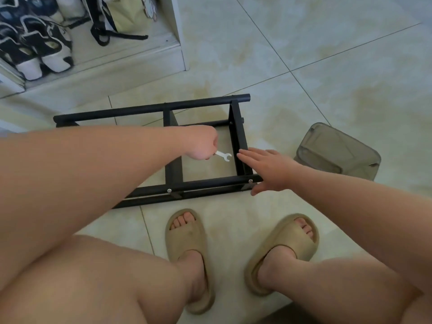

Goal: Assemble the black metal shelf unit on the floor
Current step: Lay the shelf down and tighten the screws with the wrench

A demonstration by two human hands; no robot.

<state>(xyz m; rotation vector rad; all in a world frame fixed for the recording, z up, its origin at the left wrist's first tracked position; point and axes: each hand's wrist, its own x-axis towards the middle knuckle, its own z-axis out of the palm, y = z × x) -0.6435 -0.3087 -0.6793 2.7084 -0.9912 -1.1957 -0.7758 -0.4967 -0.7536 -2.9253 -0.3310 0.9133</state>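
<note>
matt black metal shelf frame [152,108], glossy tiled floor [327,66], silvery metal spanner [224,155]

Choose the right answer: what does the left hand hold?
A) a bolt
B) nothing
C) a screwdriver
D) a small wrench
D: the left hand grips one end of a small silver wrench, and its forked end sticks out over the floor inside the black frame.
</note>
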